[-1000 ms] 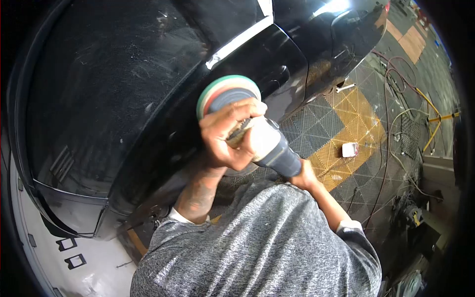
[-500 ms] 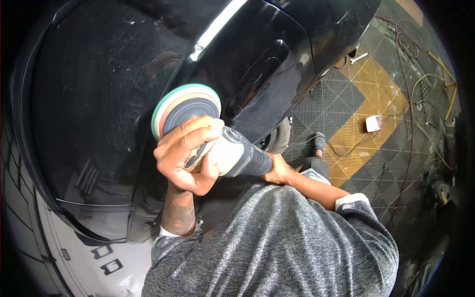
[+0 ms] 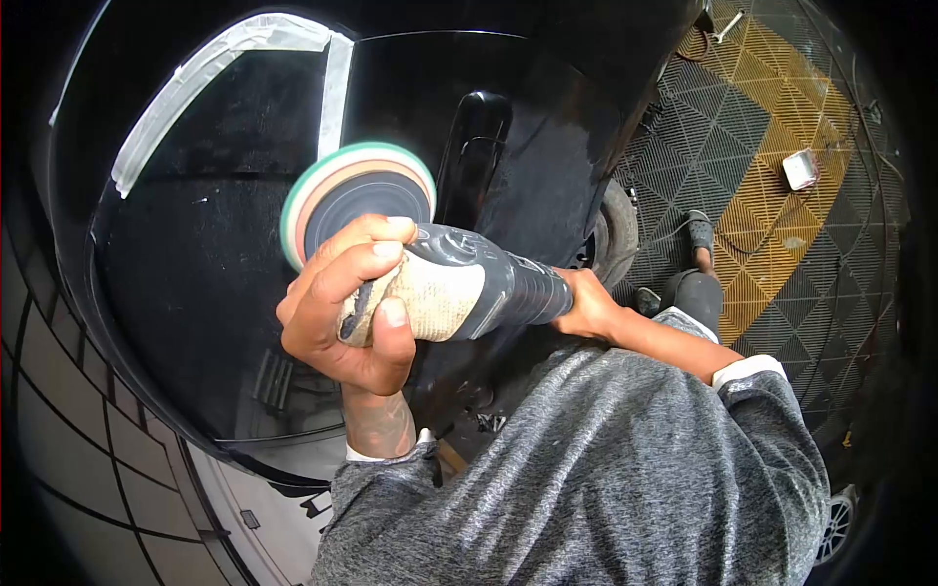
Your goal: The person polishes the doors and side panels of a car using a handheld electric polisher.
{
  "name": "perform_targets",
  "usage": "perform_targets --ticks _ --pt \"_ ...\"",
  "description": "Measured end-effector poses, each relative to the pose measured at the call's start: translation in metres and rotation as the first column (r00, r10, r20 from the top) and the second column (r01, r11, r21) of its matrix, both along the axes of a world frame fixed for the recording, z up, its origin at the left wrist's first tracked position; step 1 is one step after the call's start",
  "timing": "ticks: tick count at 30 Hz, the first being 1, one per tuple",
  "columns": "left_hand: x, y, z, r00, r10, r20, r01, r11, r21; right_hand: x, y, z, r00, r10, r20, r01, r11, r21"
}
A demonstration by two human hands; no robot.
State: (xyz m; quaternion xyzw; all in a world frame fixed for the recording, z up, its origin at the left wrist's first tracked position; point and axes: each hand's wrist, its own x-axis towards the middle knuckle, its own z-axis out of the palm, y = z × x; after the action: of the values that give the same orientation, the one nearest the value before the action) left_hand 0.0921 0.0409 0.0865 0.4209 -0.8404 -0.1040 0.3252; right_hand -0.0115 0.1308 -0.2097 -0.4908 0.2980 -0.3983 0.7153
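Observation:
A polisher (image 3: 445, 288) with a black and cream-coloured body lies across my two hands. My left hand (image 3: 342, 308) wraps round its head end, over a worn cloth-like cover, thumb below and fingers above. Around the rear handle closes my right hand (image 3: 586, 301), its fingers partly hidden. The round pad (image 3: 293, 220), with green, white and orange layers, faces a glossy black car panel (image 3: 254, 322); whether it touches is hidden. Just beyond the pad runs a pale strip of masking tape (image 3: 333, 93), joined to a curved strip. A recessed handle area (image 3: 479, 137) sits to its right.
A car wheel (image 3: 614, 230) stands beside my leg. On the black and yellow floor tiles (image 3: 772, 88) lie a small white container (image 3: 799, 170), a wrench (image 3: 728, 27) and cables. Another wheel (image 3: 835, 527) shows at lower right.
My view has turned, and the curved taped edge now shows. My hands and the polisher sit on a different spot of the panel, nearer the tape. Both hands keep their hold.

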Motion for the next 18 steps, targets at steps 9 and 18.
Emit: perform_targets --ticks 9,18 --pt "0.049 0.093 -0.014 0.974 0.225 -0.02 -0.225 0.974 -0.005 0.014 0.04 -0.027 0.979 0.185 -0.084 -0.197 0.965 -0.171" --pt "0.068 0.145 -0.047 0.955 0.286 -0.076 -0.287 0.958 -0.003 0.018 0.081 -0.05 0.931 0.314 -0.187 -0.338 0.934 -0.114"
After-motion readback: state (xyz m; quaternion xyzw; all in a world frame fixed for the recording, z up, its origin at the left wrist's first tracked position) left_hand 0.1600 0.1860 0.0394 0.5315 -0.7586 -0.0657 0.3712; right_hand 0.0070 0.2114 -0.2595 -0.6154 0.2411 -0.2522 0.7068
